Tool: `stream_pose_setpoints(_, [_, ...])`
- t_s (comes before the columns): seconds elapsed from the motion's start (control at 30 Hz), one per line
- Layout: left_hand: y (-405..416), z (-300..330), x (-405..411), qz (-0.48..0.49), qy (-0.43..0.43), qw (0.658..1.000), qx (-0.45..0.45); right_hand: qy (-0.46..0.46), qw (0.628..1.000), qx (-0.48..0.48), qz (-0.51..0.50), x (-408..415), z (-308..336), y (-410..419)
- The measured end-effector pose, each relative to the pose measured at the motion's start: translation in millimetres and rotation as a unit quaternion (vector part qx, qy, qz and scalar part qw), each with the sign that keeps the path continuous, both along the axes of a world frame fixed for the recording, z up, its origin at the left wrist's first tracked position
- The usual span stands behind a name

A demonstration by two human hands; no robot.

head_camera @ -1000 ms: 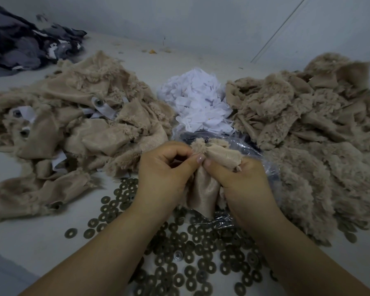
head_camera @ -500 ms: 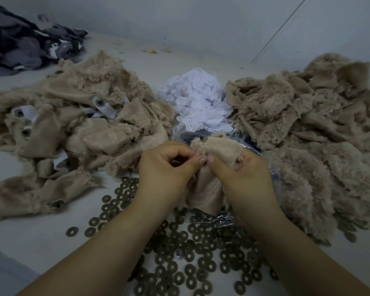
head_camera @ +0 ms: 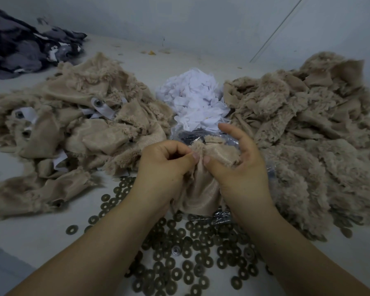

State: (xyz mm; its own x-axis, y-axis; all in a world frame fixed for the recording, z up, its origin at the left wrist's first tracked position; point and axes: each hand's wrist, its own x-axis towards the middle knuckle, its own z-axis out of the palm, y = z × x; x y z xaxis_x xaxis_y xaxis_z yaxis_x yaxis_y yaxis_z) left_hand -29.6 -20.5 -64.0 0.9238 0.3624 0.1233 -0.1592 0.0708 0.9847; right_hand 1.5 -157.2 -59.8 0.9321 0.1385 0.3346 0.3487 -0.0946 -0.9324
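A small beige plush fabric piece (head_camera: 201,193) hangs between my two hands at the centre, smooth backing toward me and fur at its top edge. My left hand (head_camera: 165,167) pinches its upper left edge with curled fingers and thumb. My right hand (head_camera: 239,167) presses its thumb onto the fabric's top, while its index finger is lifted and curved above the piece. Many dark round washers (head_camera: 188,248) lie scattered on the white table below my hands.
A beige plush pile with white tabs (head_camera: 77,129) lies at the left, a larger beige plush pile (head_camera: 308,142) at the right. White fabric scraps (head_camera: 192,101) sit behind my hands above a clear plastic bag (head_camera: 186,135). Dark grey cloth (head_camera: 24,50) lies far left.
My right hand's fingers have lifted off the fabric's top edge and spread, leaving the thumb on it. The left hand has kept its pinch in place.
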Motion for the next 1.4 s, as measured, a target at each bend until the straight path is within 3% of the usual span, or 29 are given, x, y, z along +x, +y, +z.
stream_pose_setpoints(0.13, [-3.4, 5.9, -2.4, 0.017, -0.009, 1.000, 0.024, -0.002, 1.000, 0.016, -0.010, -0.6, 1.7, 0.9])
stream_pose_setpoints(0.3, [-6.3, 3.9, -3.5, 0.034, -0.011, 0.997, 0.068, 0.111, 0.988, 0.108, 0.023, 3.1, -0.9, 0.7])
stream_pose_setpoints(0.83, [-14.1, 0.8, -6.0, 0.105, -0.045, 0.972, 0.206, 0.234, 0.952, 0.180, 0.078, 9.7, -7.5, 0.2])
stream_pose_setpoints(1.4, [-14.7, 1.6, -6.1, 0.145, -0.073, 0.958, 0.238, 0.214, 0.959, 0.173, 0.065, 5.4, -3.5, 1.5])
